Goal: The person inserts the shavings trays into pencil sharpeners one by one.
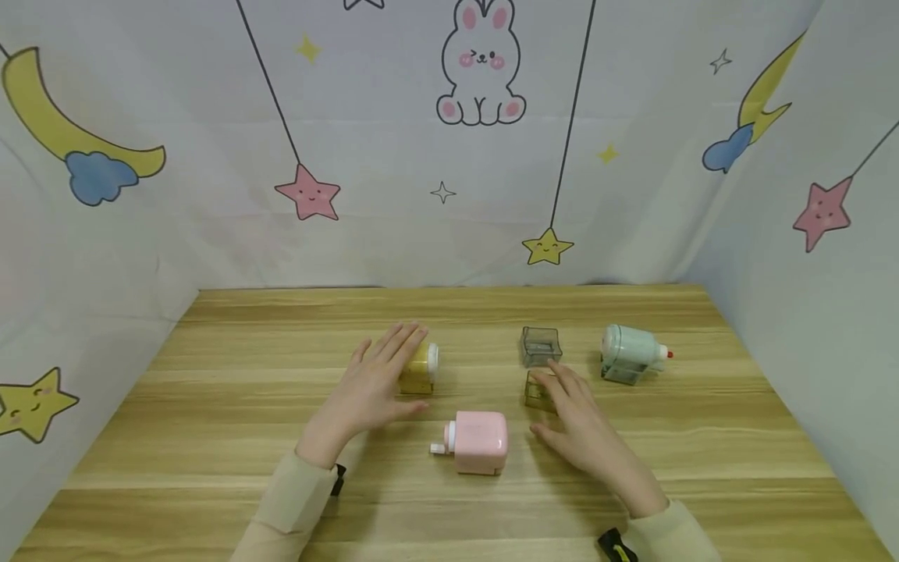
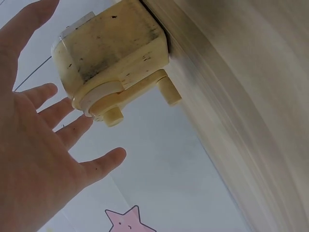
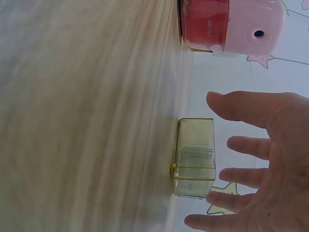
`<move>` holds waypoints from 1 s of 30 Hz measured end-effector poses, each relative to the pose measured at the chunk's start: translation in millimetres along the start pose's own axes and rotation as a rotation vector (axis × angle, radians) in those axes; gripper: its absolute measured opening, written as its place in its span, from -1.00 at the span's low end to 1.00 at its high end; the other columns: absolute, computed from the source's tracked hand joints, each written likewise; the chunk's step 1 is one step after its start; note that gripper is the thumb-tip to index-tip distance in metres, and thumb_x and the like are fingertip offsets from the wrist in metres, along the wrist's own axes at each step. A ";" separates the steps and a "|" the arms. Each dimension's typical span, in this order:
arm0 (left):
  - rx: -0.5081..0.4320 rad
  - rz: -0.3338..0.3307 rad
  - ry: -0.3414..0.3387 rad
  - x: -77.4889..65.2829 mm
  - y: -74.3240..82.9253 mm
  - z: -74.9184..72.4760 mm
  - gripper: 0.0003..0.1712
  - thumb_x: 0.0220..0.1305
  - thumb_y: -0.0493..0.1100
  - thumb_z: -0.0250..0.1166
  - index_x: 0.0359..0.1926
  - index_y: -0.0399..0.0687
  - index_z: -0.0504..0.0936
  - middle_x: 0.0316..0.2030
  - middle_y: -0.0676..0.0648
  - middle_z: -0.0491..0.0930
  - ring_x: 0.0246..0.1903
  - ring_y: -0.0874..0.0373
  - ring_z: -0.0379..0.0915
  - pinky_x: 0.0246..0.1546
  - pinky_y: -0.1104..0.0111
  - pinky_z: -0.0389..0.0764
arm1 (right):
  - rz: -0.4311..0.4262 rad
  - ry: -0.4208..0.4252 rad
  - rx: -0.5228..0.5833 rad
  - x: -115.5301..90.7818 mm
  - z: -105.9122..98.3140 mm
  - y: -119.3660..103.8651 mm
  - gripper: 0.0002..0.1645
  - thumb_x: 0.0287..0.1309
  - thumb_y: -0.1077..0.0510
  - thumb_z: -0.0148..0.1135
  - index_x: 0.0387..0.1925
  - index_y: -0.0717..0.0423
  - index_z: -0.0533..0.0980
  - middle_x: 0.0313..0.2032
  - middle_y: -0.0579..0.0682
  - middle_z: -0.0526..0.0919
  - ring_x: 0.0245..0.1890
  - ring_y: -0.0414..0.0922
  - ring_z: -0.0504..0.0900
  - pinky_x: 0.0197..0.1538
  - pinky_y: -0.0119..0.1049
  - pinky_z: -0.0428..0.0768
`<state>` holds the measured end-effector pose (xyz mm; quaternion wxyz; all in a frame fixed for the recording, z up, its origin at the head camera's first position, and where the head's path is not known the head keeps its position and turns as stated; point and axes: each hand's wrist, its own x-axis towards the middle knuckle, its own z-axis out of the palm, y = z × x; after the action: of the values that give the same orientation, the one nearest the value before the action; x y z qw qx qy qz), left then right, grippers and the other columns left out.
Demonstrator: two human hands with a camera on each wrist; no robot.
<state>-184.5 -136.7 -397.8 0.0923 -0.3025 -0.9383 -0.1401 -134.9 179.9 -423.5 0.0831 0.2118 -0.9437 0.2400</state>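
Your two hands are well apart, one on each side of the pink sharpener [image 1: 481, 442], with fingers spread and neither of them gripping anything. That pink sharpener stands on the wood-grained surface [image 1: 175, 437], nearer to you than your fingertips, with its white crank [image 1: 438, 448] pointing left. Your left hand [image 1: 372, 390] is left of it, reaching past it to the yellow sharpener [image 1: 420, 370], which sits beyond and left of the pink one. Your left wrist view shows the dark-smudged body of the yellow sharpener and its crank close by your fingers, though you cannot tell whether they touch it. Your right hand [image 1: 581, 425] is right of the pink sharpener, at an olive-tinted clear box [image 1: 537, 393] that lies beyond and right of that landmark; here too, contact cannot be made out. A grey-tinted clear box [image 1: 541, 349] lies just past the olive one, farther from the pink sharpener. Farthest to the right of the pink sharpener, and also beyond it, you have a mint sharpener [image 1: 630, 353] with a red tip pointing right.
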 end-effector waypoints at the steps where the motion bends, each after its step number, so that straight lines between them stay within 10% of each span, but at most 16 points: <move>1: -0.001 0.000 0.000 0.6 -0.7 0.5 0.23 -0.17 0.27 0.35 0.40 0.17 -0.22 0.38 -0.08 -0.05 0.30 -0.02 -0.22 0.14 -0.30 0.05 | 0.000 0.002 0.001 0.3 -0.3 0.6 -0.08 -0.17 0.05 0.38 0.25 0.11 0.18 0.27 0.35 0.12 0.20 0.27 0.05 0.13 0.33 0.21; 30: -0.047 -0.021 -0.028 8.7 -13.0 11.3 0.28 -0.25 0.08 0.47 0.40 0.14 -0.17 0.36 -0.12 0.00 0.27 -0.07 -0.14 0.10 -0.27 0.16 | 0.044 -0.020 -0.010 -1.5 -1.7 16.3 -0.09 -0.07 0.13 0.32 0.25 0.35 0.10 0.17 0.42 0.25 0.13 0.24 0.23 0.11 0.21 0.34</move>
<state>-200.2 -138.5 -409.0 0.0705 -0.2968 -0.9389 -0.1591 -140.6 194.2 -429.2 0.0692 0.1929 -0.9502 0.2348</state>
